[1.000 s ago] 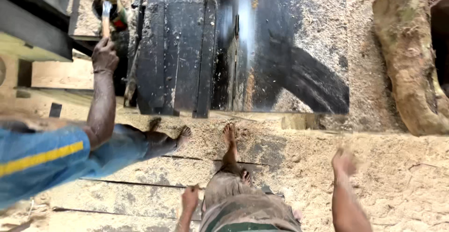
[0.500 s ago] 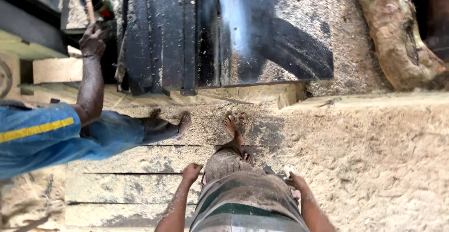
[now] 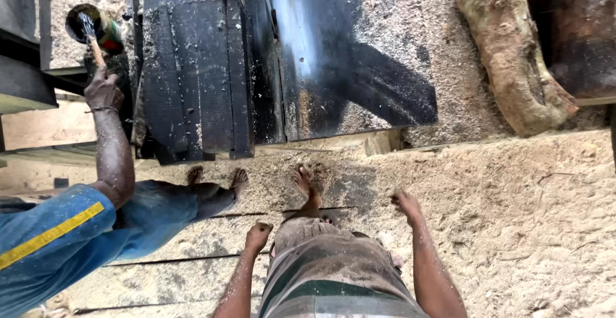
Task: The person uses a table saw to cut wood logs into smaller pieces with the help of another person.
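Left hand (image 3: pixel 258 235) hanging loosely curled and empty, right hand (image 3: pixel 406 202) hanging open, both just short of the dark machine (image 3: pixel 212 68), sawdust-covered floor (image 3: pixel 513 228) lying beneath, co-worker's hand (image 3: pixel 102 90) gripping a brush (image 3: pixel 90 32) beside the machine.

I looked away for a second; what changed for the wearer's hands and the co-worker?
The wearer's right hand swung down and inward to hang beside the leg; the left hand hangs low as before, both empty. The co-worker's hand still holds the wooden-handled brush at the dark round tin.
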